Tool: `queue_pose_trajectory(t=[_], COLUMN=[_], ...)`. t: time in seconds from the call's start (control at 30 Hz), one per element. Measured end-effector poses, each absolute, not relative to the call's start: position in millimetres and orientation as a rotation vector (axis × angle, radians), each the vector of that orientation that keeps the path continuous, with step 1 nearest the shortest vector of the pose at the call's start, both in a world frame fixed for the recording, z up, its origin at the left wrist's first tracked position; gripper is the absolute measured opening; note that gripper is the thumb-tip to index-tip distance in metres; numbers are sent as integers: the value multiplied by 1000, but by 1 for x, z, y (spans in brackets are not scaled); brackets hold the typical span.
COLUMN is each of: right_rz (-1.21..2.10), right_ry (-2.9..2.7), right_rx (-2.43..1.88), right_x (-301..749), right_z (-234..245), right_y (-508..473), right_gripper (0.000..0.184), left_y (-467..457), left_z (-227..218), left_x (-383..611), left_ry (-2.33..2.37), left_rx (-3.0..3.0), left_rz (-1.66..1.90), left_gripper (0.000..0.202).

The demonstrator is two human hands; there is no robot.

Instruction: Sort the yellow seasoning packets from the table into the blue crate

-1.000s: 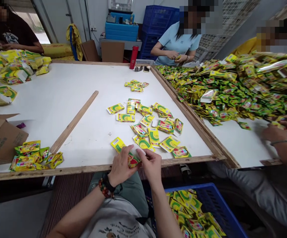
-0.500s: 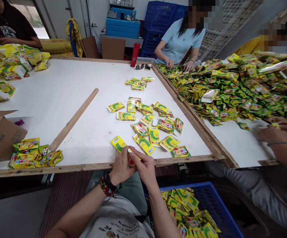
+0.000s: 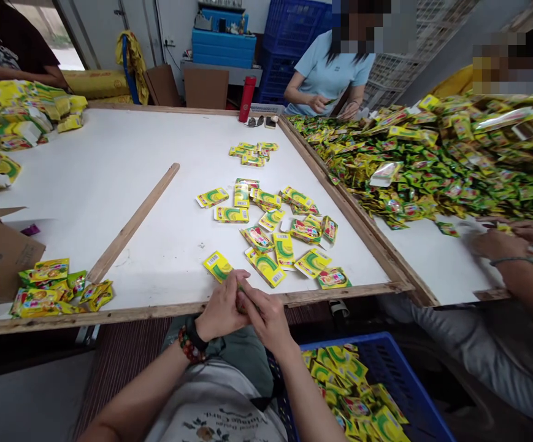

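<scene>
My left hand (image 3: 222,312) and my right hand (image 3: 268,314) meet at the table's front edge, fingers closed around a small candy box. The fingers cover nearly all of that box. Just beyond my left fingertips lies a yellow-and-green box (image 3: 216,265), flat with its barcode up. Several similar boxes are scattered to the right, among them a barcoded box (image 3: 266,267) and a box (image 3: 335,277) with its red fruit picture up. Farther back is a small cluster of boxes (image 3: 252,159).
A wooden strip (image 3: 137,218) crosses the white table (image 3: 110,153). Sachets (image 3: 45,288) lie beside a carton (image 3: 3,258). A blue crate (image 3: 413,380) of boxes stands low right. Beyond a wooden rail (image 3: 340,190), co-workers handle a heap of sachets (image 3: 413,178). A red flask (image 3: 246,98) stands behind.
My hands have closed further over the box, whose red and yellow face showed before and is now mostly covered. The co-worker in light blue has lifted their hands. The view has shifted slightly.
</scene>
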State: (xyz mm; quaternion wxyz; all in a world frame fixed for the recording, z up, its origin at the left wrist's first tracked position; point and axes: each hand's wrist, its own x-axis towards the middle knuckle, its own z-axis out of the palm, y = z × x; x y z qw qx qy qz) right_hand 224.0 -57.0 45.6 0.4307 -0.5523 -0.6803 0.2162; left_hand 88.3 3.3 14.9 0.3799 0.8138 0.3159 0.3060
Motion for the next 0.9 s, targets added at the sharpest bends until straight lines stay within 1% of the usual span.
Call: queue_pose_trajectory(t=[0.07,0.17,0.27,0.37,0.43,0.5,0.6,0.77,0.83,0.9], right_rz=[474,300,149,55,-2,-11,96,290,321,340], right_ry=[-1603,-1257,-998,-1103,-1204,-1255,-1294,-1117,-1027,-963], right_rx=[-1443,-1701,-1853,-1745,-1646,-1603,-1578,-1608,-1636,-1646], right_x=[241,274,286,275,265,257,251,252,254,255], right_z=[49,53,50,39,30,25,24,28,26,24], right_y=[-80,-117,-127,-104,-82,-68,-62,-63,-61,-57], right_gripper=[36,31,37,37,33,31,31,29,33,37], left_y=[18,44,67,80,85,88,91,90,85,76], left_z=[24,36,41,40,38,35,32,42,50,57], left_x=[78,64,61,66,68,66,61,56,54,53], left_ry=[659,678,784,760,716,684,655,710,695,667], left_rx=[2262,2500,2630,2679,2684,2706,2734,2648,2536,2370], left_rz=[594,298,48,-266,-377,-311,-127,-1,125,283], left_gripper=[64,56,66,75,78,69,54,51,50,45])
